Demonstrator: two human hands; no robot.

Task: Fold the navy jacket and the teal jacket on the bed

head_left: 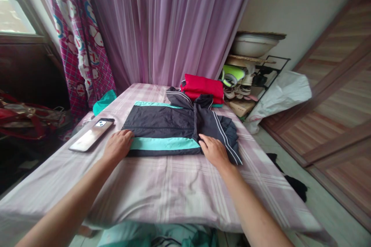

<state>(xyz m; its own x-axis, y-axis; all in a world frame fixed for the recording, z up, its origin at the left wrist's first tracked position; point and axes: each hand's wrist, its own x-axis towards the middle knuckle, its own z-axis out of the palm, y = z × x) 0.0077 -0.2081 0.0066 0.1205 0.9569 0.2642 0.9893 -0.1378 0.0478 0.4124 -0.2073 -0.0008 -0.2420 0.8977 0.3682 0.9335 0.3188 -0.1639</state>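
Note:
A dark jacket (162, 117) with mint-green bands and white-striped sleeves lies flat on the table, its hem to the left. At the near left corner of the hem, my left hand (118, 144) has its fingers curled on the cloth. My right hand (213, 149) pinches the fabric by the near shoulder, where the body meets the bunched upper part. One sleeve (222, 131) spreads out to the right, and the other (178, 96) lies toward the back. My left thumb is hidden.
A folded red garment (203, 87) sits behind the jacket. To the left lies a phone (92, 135), with a teal cloth (104, 102) at the table edge beyond. Purple curtains (174, 27) hang behind the checked tablecloth (162, 189). A shoe rack (272, 65) and white sack (284, 92) stand right.

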